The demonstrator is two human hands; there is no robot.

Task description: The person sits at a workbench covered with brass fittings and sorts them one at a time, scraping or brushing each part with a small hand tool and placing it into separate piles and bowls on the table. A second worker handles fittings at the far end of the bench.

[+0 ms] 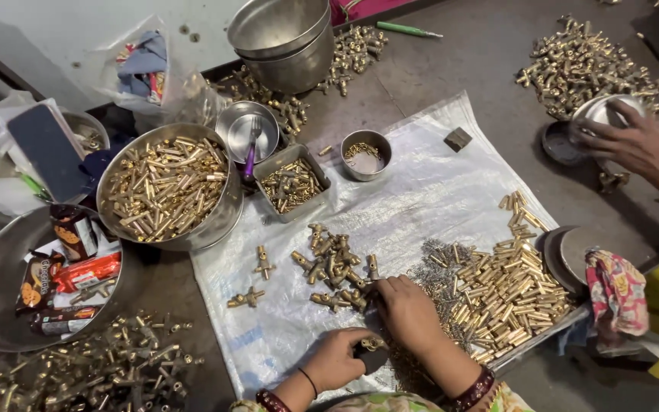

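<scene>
Right hand (pixel 408 313) pinching brass fittings (pixel 333 267) on plastic sheet (pixel 421 191); left hand (pixel 337 360) gripping dark block (pixel 373 352); grey floor (pixel 482 61).

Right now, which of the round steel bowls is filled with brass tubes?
The big steel bowl left of the plastic sheet, heaped with brass tubes. The stacked bowls above show none; the small bowl holds few bits.

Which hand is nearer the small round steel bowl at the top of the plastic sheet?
Right. The right hand rests on the brass fittings cluster, straight below the small round steel bowl. The left hand sits lower, near the frame's bottom edge, gripping a small dark block.
</scene>
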